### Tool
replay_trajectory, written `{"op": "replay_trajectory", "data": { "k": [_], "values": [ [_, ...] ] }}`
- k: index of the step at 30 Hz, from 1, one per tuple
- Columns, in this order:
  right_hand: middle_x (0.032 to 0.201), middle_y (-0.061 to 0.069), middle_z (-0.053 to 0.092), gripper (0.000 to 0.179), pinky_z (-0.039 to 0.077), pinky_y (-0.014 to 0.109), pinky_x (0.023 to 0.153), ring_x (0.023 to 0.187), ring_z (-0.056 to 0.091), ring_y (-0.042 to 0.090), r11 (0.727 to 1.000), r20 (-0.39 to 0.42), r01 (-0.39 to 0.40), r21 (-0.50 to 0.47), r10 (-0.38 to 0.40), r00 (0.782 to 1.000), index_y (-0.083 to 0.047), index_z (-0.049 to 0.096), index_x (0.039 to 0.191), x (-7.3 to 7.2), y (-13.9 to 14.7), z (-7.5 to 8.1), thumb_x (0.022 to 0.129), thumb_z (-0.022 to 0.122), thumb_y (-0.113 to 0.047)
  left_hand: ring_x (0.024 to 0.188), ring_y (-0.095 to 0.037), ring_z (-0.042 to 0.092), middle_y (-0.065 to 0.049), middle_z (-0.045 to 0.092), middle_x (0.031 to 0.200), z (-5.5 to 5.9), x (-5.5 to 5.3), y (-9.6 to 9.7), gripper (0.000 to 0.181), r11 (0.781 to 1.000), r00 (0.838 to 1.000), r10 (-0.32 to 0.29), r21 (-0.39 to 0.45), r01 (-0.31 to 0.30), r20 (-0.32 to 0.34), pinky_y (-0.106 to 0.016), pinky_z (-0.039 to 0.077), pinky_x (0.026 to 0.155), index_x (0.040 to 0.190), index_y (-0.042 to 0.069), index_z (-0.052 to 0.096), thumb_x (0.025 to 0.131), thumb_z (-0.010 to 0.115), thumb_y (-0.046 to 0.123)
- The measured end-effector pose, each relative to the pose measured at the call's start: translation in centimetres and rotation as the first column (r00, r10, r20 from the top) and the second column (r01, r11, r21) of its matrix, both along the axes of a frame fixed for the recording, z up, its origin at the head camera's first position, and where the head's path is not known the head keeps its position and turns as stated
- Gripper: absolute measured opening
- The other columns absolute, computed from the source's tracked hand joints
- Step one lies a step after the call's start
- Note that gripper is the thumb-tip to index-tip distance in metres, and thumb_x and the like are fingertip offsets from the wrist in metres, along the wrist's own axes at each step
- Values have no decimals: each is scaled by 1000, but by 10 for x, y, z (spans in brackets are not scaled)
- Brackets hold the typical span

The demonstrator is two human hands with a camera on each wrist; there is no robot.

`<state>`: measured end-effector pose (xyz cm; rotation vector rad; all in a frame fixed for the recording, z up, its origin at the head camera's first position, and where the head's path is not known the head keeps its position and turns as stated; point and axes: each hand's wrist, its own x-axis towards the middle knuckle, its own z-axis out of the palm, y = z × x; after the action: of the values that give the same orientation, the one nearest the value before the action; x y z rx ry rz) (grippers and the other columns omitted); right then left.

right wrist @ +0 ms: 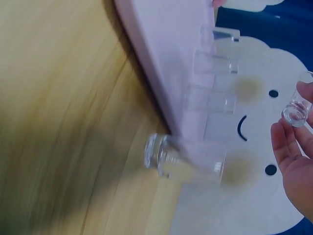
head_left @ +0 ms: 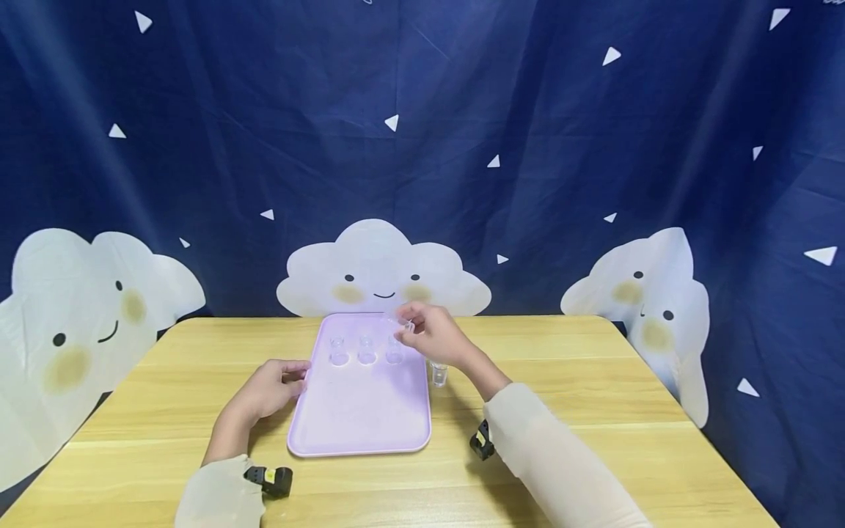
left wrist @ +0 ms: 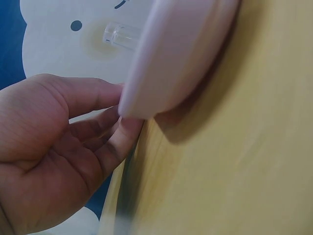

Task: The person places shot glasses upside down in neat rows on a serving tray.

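Watching remotely, I see the right hand pinching a tilted glass, raised near the rightmost of three upright glasses on the purple tray (left hand gripping its left edge).

A tabletop recording set; wood-grain table before a navy cloth backdrop with smiling white clouds

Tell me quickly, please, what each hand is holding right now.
Left hand: closed on the left edge of the purple tray.
Right hand: closed, holding a clear glass.
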<state>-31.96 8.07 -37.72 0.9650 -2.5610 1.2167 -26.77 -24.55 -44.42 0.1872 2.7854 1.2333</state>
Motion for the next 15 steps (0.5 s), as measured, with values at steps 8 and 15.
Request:
{"op": "replay_trajectory", "data": {
  "k": [8,15],
  "values": [
    [103,7,71,33,58,37,83,86,62,15,999,15,-44,17,43,999,-2,69,121,6,-22,-1,90,74,-9,123,-40,59,-24,67,126,-1,-1,0,39,1000,1000,-2,-2,2,1,-55,49,103,134,-9,61,95,59,-1],
    [103,7,71,32,55,23,71,81,63,14,998,53,-69,-9,69,996,-2,69,119,11,-41,-4,89,76,-8,124,-41,58,-24,67,126,0,0,0,40,1000,1000,-6,-9,6,-4,-55,49,103,134,-9,61,95,59,-1]
  ]
}}
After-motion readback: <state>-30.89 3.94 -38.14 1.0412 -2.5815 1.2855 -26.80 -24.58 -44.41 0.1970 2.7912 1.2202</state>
